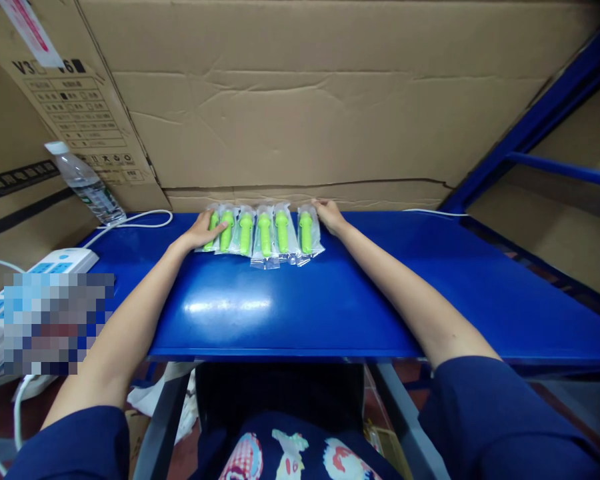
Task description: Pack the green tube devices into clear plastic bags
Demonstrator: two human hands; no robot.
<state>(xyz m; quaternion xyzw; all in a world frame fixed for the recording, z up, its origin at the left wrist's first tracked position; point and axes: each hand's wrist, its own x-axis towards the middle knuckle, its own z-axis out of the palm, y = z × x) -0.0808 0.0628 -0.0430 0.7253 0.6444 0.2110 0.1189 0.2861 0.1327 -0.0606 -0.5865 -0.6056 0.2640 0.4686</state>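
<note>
Several bright green plastic pieces with ribbed shafts and flanged tops, each in a clear bag, lie side by side in a row on the blue table. My left hand (205, 231) lies over the left end of the row, thumb stretched across the second bagged green piece (227, 230) and fingers apart around the leftmost one (213, 230). At the other end, my right hand (329, 215) has its fingers closed at the upper right corner of the rightmost bagged green piece (306, 232). A small gap separates that bag from its neighbour (282, 231).
Cardboard (300, 133) stands upright behind the blue table (300, 313). On the left are a water bottle (93, 190), a white cable (150, 221), a white power strip (55, 263) and a blurred-out patch. A blue metal frame (520, 107) rises at the right.
</note>
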